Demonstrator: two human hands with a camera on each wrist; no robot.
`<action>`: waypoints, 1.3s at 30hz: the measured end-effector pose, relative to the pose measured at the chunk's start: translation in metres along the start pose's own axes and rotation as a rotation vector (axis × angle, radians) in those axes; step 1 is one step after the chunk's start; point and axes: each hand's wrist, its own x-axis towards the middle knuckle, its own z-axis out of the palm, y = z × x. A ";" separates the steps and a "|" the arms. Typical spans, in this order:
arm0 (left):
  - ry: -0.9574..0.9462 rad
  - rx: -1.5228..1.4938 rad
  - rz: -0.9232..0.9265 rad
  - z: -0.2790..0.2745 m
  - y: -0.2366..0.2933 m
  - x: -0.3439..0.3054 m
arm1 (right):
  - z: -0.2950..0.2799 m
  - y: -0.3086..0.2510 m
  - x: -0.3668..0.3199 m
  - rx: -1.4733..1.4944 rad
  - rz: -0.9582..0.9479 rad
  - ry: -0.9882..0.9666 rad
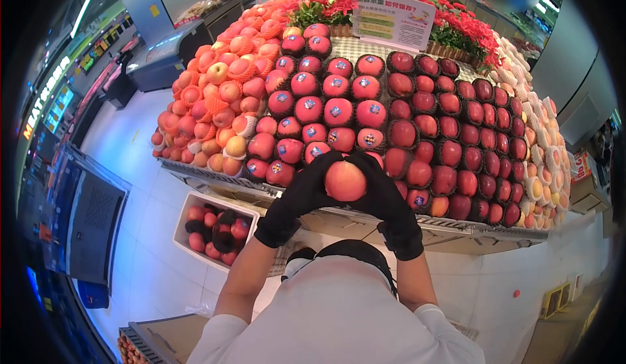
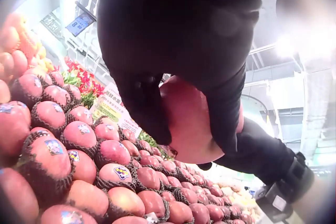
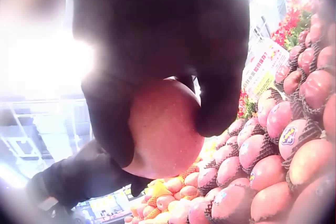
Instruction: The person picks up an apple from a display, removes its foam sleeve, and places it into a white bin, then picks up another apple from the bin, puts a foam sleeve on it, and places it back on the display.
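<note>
Both hands wear black gloves and hold one pinkish-red apple point(image 1: 345, 181) between them, in front of the chest at the near edge of the fruit display. My left hand point(image 1: 305, 186) grips it from the left, and in the left wrist view fingers and thumb curl round the apple point(image 2: 190, 124). On the other side my right hand point(image 1: 386, 194) grips it as well; the right wrist view shows fingers bent over the apple point(image 3: 164, 129). Just beyond the hands lie rows of stickered red apples point(image 1: 336, 111) in black foam nets.
Dark red apples point(image 1: 445, 178) fill the display's right half, with pale netted fruit point(image 1: 538, 142) at its end. Fruit in orange nets point(image 1: 225, 70) is heaped left. A sign point(image 1: 394, 19) stands among red flowers point(image 1: 466, 31). On the floor sits a white box point(image 1: 184, 217) of apples.
</note>
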 end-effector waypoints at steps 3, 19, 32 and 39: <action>0.041 -0.019 -0.086 -0.001 -0.002 -0.003 | 0.000 -0.012 0.004 -0.029 -0.010 0.004; 0.293 0.322 0.250 0.001 -0.018 -0.008 | -0.007 -0.004 -0.004 0.440 0.338 -0.069; 0.211 0.362 0.216 -0.005 0.003 -0.014 | 0.001 -0.015 0.003 0.323 0.193 -0.032; 0.332 -0.247 -0.057 0.003 0.003 -0.016 | 0.007 0.013 -0.014 0.651 0.436 0.002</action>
